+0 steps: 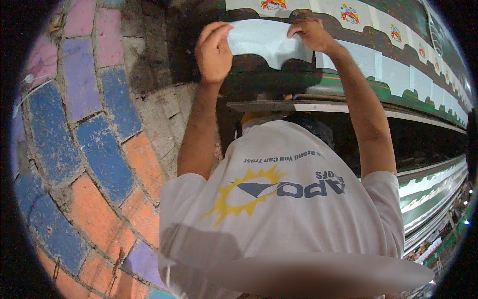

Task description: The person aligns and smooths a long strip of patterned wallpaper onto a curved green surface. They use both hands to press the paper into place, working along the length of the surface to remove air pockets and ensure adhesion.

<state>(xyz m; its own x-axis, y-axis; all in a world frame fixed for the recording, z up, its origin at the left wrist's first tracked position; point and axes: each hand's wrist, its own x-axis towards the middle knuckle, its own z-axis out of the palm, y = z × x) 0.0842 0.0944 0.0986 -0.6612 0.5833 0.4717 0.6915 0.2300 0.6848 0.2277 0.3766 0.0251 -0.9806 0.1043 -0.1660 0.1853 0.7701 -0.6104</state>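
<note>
Both my arms reach forward over my white T-shirt (pixel 279 209). My left hand (pixel 214 50) pinches the left end of a pale white paper strip (pixel 264 40) with a scalloped lower edge. The strip's right end is gripped by my right hand (pixel 311 32). It is held flat against a dark green panel (pixel 279 79), at the left end of a row of similar white scalloped strips (pixel 388 65) that runs off to the right. Some strips above carry small colourful emblems (pixel 350 14).
Painted bricks in blue, orange, pink and purple (pixel 99 149) curve down the left side, with rough grey mortar (pixel 159 109) beside the panel. A metal ledge (pixel 318 105) juts out below the strips. More green and white bands (pixel 433 189) lie at the right.
</note>
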